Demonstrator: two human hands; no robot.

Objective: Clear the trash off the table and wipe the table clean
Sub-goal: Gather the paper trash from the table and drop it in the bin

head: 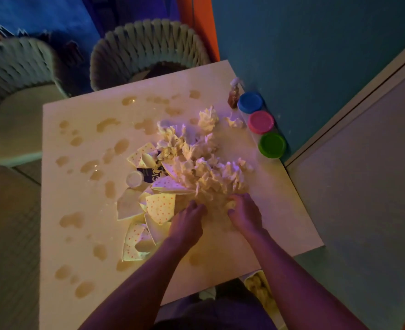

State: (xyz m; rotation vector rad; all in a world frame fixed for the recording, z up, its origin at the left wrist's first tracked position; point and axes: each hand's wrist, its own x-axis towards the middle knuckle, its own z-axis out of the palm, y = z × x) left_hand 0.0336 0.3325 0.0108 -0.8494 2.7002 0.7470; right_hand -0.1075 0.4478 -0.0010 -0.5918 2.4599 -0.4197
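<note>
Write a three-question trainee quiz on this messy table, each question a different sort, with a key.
1. True or false: both hands, left hand and right hand, reach into the crumpled paper pile.
2. Which lidded tub sits nearest the spray bottle? A green B blue C pink
3. Fill in: brownish ____ dot the table.

Key: 1 true. 2 B, the blue tub. 3 spills.

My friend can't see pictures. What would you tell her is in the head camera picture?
Two hands, left and right, dig into a pile of crumpled paper and torn dotted paper plates on a white table spotted with brownish spills. Three tubs with blue, pink and green lids line the table's right edge.
</note>
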